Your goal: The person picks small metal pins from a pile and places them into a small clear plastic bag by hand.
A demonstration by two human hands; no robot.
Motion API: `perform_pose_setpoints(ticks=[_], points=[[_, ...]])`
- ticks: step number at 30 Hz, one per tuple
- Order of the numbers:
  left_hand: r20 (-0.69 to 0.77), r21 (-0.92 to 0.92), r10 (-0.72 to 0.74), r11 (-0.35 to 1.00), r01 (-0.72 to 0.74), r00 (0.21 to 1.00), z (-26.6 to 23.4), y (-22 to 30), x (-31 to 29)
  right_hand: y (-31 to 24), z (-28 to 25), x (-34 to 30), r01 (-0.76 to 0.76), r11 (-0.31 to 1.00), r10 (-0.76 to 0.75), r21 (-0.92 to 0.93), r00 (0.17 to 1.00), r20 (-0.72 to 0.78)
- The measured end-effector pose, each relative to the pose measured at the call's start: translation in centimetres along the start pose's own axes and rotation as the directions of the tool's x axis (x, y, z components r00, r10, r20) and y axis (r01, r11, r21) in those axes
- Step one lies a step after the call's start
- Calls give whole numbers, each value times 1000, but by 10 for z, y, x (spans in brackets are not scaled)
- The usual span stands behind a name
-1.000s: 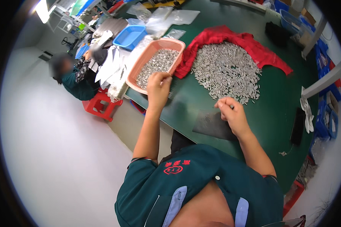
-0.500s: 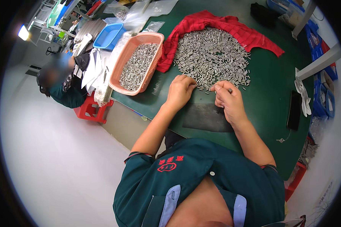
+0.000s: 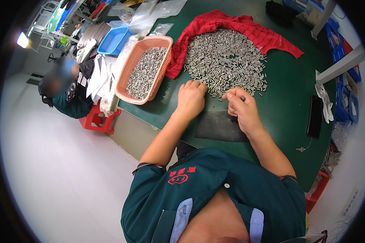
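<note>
Resting at the near edge of a wide heap of small metal cylinders [image 3: 225,60], the left hand [image 3: 191,99] lies knuckles up with its fingers curled loosely over the nearest pieces; whether it grips any cannot be told. Just to its right, the right hand [image 3: 240,109] is bunched narrow, thumb and fingertips pinched on one small cylinder at the heap's near rim. The heap lies on a red cloth [image 3: 247,30] spread over the green table [image 3: 288,97], far of both hands. A dark mat [image 3: 217,127] lies on the table just near of the hands, under the right wrist. Left of the heap, an orange basket [image 3: 160,42] holds more of the same cylinders, with a blue tray [image 3: 113,40] farther left. A black flat object [image 3: 314,116] lies well to the right.
</note>
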State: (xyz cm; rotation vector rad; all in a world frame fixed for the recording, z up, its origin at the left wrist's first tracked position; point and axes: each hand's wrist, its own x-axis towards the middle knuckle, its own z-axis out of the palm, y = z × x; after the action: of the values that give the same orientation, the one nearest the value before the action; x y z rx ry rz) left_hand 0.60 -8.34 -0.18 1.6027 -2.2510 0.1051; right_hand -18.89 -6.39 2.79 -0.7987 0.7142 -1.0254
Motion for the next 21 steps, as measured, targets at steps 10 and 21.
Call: perform_pose_setpoints(ticks=[10,21], points=[[142,-454,-193,859,237,971,-1,-7,-13,2,5,-3,0,997,0,-78,1000,7],[208,-973,-72,-120,198,976,-28,17,-41,7,19,-14,215,845,-155,-490,975,161]])
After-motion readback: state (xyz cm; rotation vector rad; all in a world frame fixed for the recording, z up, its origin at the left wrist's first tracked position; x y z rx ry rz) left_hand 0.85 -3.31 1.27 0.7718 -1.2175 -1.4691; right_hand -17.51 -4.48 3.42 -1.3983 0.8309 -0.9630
